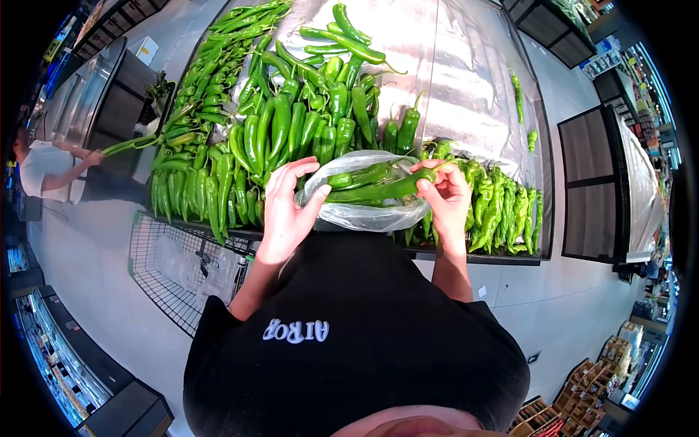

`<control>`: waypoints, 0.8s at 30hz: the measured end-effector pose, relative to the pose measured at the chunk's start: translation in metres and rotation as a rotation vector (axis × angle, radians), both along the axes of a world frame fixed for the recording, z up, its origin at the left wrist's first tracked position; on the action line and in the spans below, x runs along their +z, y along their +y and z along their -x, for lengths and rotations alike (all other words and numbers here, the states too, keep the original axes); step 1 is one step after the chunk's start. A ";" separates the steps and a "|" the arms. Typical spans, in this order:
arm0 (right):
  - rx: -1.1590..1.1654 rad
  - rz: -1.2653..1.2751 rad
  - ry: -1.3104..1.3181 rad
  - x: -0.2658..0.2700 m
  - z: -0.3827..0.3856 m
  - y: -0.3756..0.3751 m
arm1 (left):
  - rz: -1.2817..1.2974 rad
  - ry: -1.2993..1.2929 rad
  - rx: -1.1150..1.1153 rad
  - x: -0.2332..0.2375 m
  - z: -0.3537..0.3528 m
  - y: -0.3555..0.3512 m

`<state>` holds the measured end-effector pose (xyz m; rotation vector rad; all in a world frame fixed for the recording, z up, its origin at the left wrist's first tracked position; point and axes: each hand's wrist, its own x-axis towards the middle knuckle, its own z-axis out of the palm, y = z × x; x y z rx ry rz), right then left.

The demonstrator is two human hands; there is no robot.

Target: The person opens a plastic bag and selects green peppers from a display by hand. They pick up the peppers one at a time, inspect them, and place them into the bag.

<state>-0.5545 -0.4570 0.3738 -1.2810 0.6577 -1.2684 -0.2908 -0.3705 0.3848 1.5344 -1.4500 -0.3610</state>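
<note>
- One long pepper (382, 191), pinched near its end by the right hand (448, 195)!
- Left hand (285, 211) spread at the plastic bag (375, 217), grip unclear.
- Looks light, slick, snappable: cradle mid-body.

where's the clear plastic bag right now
Near the centre of the head view, the clear plastic bag is between the left hand and right hand, with heaped green peppers just above it in the picture.

A display table (504, 258) bears a shiny sheet (470, 80); smooth green peppers (284, 124) pile up left and middle; wrinkled peppers (497, 207) line the near right; thin peppers (518, 98) lie toward the right edge.
</note>
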 end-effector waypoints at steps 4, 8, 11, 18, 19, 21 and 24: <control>0.146 -0.036 0.005 -0.012 -0.013 0.004 | -0.081 0.036 -0.067 -0.007 0.000 0.000; 0.162 0.090 0.402 -0.005 -0.032 0.007 | -0.093 -0.014 -0.101 -0.008 0.000 -0.001; 0.033 0.207 0.567 -0.005 -0.032 0.001 | -0.100 -0.018 -0.095 -0.007 -0.004 0.000; 0.054 0.426 0.711 -0.002 -0.031 -0.002 | -0.128 0.013 -0.113 -0.009 -0.003 0.000; 0.054 0.440 0.707 0.000 -0.030 0.000 | -0.122 0.007 -0.111 -0.009 -0.003 -0.001; 0.053 0.467 0.699 0.005 -0.030 0.005 | -0.109 -0.005 -0.109 -0.009 -0.003 -0.001; 0.101 0.493 0.710 0.011 -0.029 0.008 | -0.110 -0.004 -0.107 -0.010 -0.004 -0.001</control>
